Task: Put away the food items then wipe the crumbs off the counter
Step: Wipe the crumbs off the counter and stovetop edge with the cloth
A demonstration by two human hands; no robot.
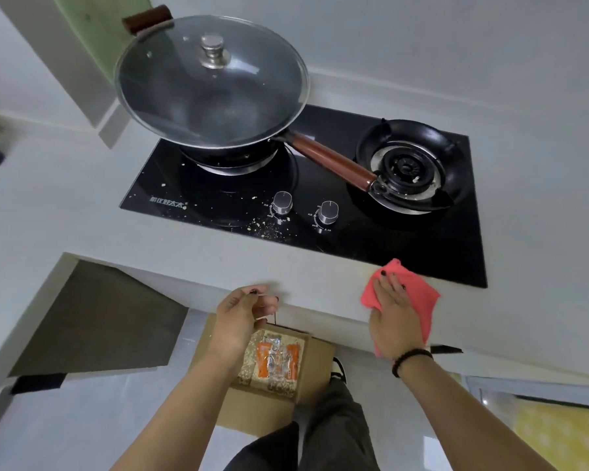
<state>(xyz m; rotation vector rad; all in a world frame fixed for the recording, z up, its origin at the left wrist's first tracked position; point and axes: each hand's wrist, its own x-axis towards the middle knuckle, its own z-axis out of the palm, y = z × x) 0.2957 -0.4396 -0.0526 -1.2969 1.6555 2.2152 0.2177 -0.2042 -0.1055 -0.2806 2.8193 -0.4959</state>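
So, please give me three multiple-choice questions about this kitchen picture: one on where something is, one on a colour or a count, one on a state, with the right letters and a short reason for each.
1. Where are most of the crumbs?
A. on the black hob by the left knob
B. inside the wok
C. on the floor

2. What colour is the cloth under the right hand?
A. blue
B. pink-red
C. white

3. What state is the wok in?
A. uncovered
B. upside down
C. covered by a glass lid

Answers:
1 A: pale bits lie scattered on the hob around the left knob.
2 B: the cloth pressed on the counter edge is pink-red.
3 C: the glass lid with a metal knob sits on the wok.
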